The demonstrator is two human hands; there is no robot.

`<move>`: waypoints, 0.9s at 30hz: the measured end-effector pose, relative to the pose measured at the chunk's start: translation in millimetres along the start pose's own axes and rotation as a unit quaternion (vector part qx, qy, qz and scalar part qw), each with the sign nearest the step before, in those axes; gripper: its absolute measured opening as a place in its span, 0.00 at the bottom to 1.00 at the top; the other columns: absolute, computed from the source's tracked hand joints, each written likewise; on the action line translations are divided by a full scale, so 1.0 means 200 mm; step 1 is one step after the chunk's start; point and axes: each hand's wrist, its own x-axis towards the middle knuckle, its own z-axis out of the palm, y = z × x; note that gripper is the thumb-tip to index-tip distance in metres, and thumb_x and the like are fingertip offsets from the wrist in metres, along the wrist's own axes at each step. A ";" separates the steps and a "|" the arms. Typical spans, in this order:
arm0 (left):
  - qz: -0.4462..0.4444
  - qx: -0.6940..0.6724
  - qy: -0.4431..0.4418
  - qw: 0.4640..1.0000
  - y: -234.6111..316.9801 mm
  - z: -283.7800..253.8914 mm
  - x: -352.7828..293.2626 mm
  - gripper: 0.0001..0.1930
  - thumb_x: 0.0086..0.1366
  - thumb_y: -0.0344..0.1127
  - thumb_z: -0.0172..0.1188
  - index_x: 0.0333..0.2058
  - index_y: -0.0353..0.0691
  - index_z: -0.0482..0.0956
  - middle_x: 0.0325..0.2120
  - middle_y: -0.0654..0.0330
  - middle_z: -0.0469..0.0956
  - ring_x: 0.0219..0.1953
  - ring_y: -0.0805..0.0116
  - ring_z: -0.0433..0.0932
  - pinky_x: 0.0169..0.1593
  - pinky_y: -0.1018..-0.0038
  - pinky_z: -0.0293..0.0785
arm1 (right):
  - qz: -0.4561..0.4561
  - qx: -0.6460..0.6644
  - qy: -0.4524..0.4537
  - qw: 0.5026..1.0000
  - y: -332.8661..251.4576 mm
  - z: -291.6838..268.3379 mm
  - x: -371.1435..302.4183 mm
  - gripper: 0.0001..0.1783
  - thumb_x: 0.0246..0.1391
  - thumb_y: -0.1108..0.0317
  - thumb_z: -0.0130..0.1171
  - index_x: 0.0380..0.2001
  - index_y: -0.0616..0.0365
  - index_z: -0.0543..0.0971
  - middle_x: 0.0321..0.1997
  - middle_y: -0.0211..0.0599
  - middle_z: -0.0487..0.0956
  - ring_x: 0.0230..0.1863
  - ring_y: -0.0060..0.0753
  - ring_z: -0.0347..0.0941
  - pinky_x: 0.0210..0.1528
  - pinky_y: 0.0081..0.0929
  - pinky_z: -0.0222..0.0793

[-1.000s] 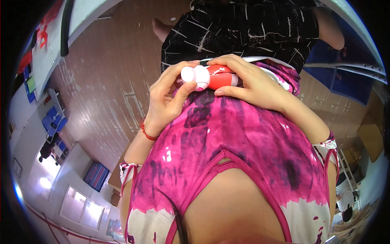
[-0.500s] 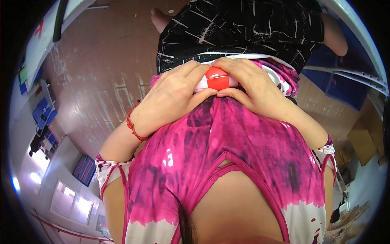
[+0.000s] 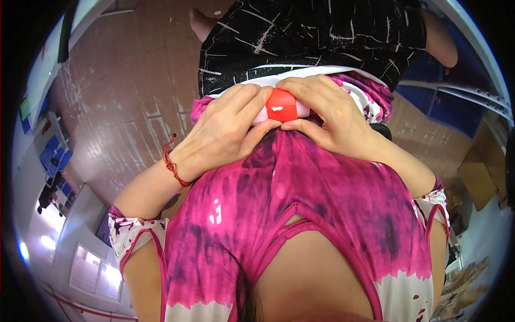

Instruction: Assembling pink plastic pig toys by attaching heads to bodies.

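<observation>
Close to my waist, both hands hold one small object with a broad red band around its middle and pale pink ends. A white mark shows on the red band. What kind of thing it is, I cannot make out. My left hand closes over its left end, fingers on top and thumb below. On the other end, my right hand grips in the same way. The two thumbs nearly meet under the band, and most of both pink ends is hidden by the fingers.
My pink and white top and black patterned trousers lie around the hands. Beyond is a worn brown floor. White metal bars stand at the right, with a cardboard box below them.
The banded object has turned in my hands: the seam across its red band no longer shows, and the white mark sits lower. My left forearm has swung slightly outward.
</observation>
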 end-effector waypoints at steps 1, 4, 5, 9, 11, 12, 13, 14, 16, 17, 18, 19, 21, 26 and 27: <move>0.000 0.001 0.006 1.000 0.00 0.00 0.00 0.24 0.53 0.31 0.65 0.48 0.31 0.71 0.39 0.49 0.73 0.38 0.51 0.74 0.41 0.67 0.73 | 0.005 0.006 0.004 1.000 0.01 0.00 0.00 0.29 0.45 0.64 0.65 0.50 0.61 0.70 0.46 0.45 0.74 0.47 0.49 0.70 0.51 0.37 0.66; -0.016 -0.017 0.023 0.999 0.00 -0.01 0.01 0.23 0.54 0.32 0.65 0.46 0.29 0.71 0.37 0.49 0.73 0.36 0.52 0.74 0.40 0.67 0.73 | 0.009 0.023 0.031 0.999 0.02 0.02 0.03 0.25 0.47 0.64 0.63 0.48 0.61 0.71 0.45 0.45 0.74 0.46 0.48 0.70 0.50 0.36 0.66; -0.035 -0.041 0.031 0.998 0.00 -0.02 0.02 0.22 0.54 0.33 0.65 0.45 0.28 0.70 0.35 0.49 0.72 0.35 0.52 0.73 0.38 0.66 0.72 | 0.011 0.036 0.052 0.998 0.03 0.02 0.05 0.22 0.49 0.64 0.62 0.47 0.61 0.72 0.44 0.44 0.74 0.45 0.47 0.70 0.49 0.36 0.66; -0.040 -0.071 0.095 0.992 0.04 -0.02 0.08 0.20 0.54 0.34 0.65 0.44 0.29 0.72 0.34 0.50 0.72 0.32 0.54 0.74 0.36 0.67 0.72 | 0.066 0.086 0.096 0.990 0.00 0.02 0.17 0.14 0.58 0.61 0.50 0.37 0.63 0.72 0.37 0.44 0.73 0.40 0.46 0.70 0.43 0.35 0.65; -0.041 -0.079 0.147 0.985 0.04 0.01 0.13 0.18 0.55 0.33 0.65 0.41 0.29 0.73 0.32 0.51 0.73 0.31 0.54 0.75 0.34 0.67 0.73 | 0.061 0.052 0.140 0.987 0.05 0.01 0.23 0.14 0.61 0.64 0.45 0.29 0.64 0.73 0.30 0.45 0.74 0.35 0.49 0.71 0.38 0.36 0.66; -0.040 -0.080 0.147 0.985 0.03 0.02 0.14 0.18 0.55 0.33 0.65 0.41 0.29 0.73 0.32 0.51 0.73 0.31 0.54 0.75 0.34 0.67 0.73 | 0.070 0.053 0.165 0.982 0.07 0.03 0.26 0.15 0.61 0.65 0.43 0.27 0.64 0.73 0.28 0.46 0.74 0.34 0.50 0.71 0.37 0.37 0.67; -0.064 -0.085 0.142 0.984 0.02 0.03 0.15 0.18 0.54 0.32 0.66 0.41 0.29 0.74 0.32 0.51 0.74 0.31 0.56 0.76 0.34 0.69 0.73 | 0.071 0.051 0.165 0.982 0.10 0.03 0.28 0.15 0.61 0.65 0.43 0.27 0.64 0.73 0.28 0.46 0.74 0.34 0.50 0.71 0.37 0.37 0.67; -0.089 -0.091 0.136 0.982 0.00 0.04 0.17 0.18 0.54 0.32 0.67 0.41 0.30 0.75 0.32 0.51 0.75 0.32 0.59 0.76 0.34 0.71 0.73 | 0.087 0.034 0.150 0.984 0.13 0.03 0.30 0.16 0.61 0.64 0.42 0.27 0.64 0.73 0.28 0.47 0.75 0.34 0.51 0.72 0.38 0.38 0.67; -0.071 -0.086 0.147 0.983 -0.06 0.07 0.19 0.17 0.54 0.32 0.67 0.40 0.29 0.75 0.31 0.51 0.74 0.30 0.57 0.75 0.33 0.71 0.72 | 0.106 0.019 0.134 0.985 0.17 0.05 0.32 0.17 0.62 0.64 0.40 0.27 0.65 0.74 0.28 0.48 0.76 0.34 0.52 0.72 0.39 0.39 0.68; -0.066 -0.071 0.155 0.983 -0.08 0.08 0.20 0.17 0.53 0.33 0.67 0.39 0.29 0.75 0.31 0.51 0.74 0.30 0.56 0.75 0.33 0.71 0.72 | 0.110 0.016 0.146 0.983 0.20 0.06 0.33 0.18 0.62 0.64 0.39 0.28 0.65 0.74 0.30 0.48 0.77 0.34 0.52 0.73 0.40 0.39 0.68; -0.061 -0.056 0.164 0.983 -0.10 0.09 0.20 0.17 0.53 0.33 0.68 0.38 0.29 0.75 0.30 0.51 0.74 0.29 0.56 0.75 0.33 0.71 0.72 | 0.111 0.013 0.157 0.981 0.22 0.07 0.34 0.19 0.62 0.63 0.37 0.28 0.65 0.74 0.31 0.49 0.77 0.35 0.52 0.73 0.41 0.39 0.69; -0.071 -0.053 0.166 0.982 -0.11 0.10 0.20 0.17 0.53 0.34 0.68 0.37 0.29 0.76 0.29 0.50 0.74 0.29 0.54 0.74 0.33 0.71 0.72 | 0.107 0.007 0.157 0.982 0.23 0.07 0.34 0.21 0.63 0.63 0.35 0.29 0.66 0.75 0.31 0.50 0.77 0.35 0.53 0.73 0.42 0.39 0.68; -0.067 -0.039 0.165 0.983 -0.14 0.11 0.20 0.17 0.54 0.35 0.68 0.37 0.29 0.76 0.30 0.51 0.75 0.30 0.57 0.75 0.34 0.72 0.72 | 0.123 0.021 0.155 0.980 0.24 0.08 0.35 0.21 0.63 0.63 0.35 0.29 0.66 0.75 0.31 0.51 0.77 0.35 0.54 0.73 0.41 0.39 0.68; -0.193 -0.133 0.070 0.970 -0.12 0.01 0.18 0.16 0.59 0.36 0.64 0.41 0.31 0.77 0.35 0.56 0.78 0.35 0.69 0.78 0.38 0.76 0.73 | 0.139 0.076 0.177 0.971 0.25 0.07 0.35 0.26 0.65 0.57 0.35 0.27 0.66 0.76 0.27 0.47 0.77 0.30 0.43 0.73 0.38 0.32 0.67; -0.208 -0.305 0.124 0.921 -0.13 0.04 0.14 0.15 0.61 0.35 0.61 0.43 0.31 0.76 0.36 0.57 0.78 0.36 0.72 0.77 0.40 0.77 0.73 | 0.175 0.111 0.183 0.961 0.24 0.07 0.35 0.27 0.65 0.56 0.34 0.27 0.66 0.76 0.26 0.47 0.77 0.29 0.42 0.73 0.38 0.31 0.66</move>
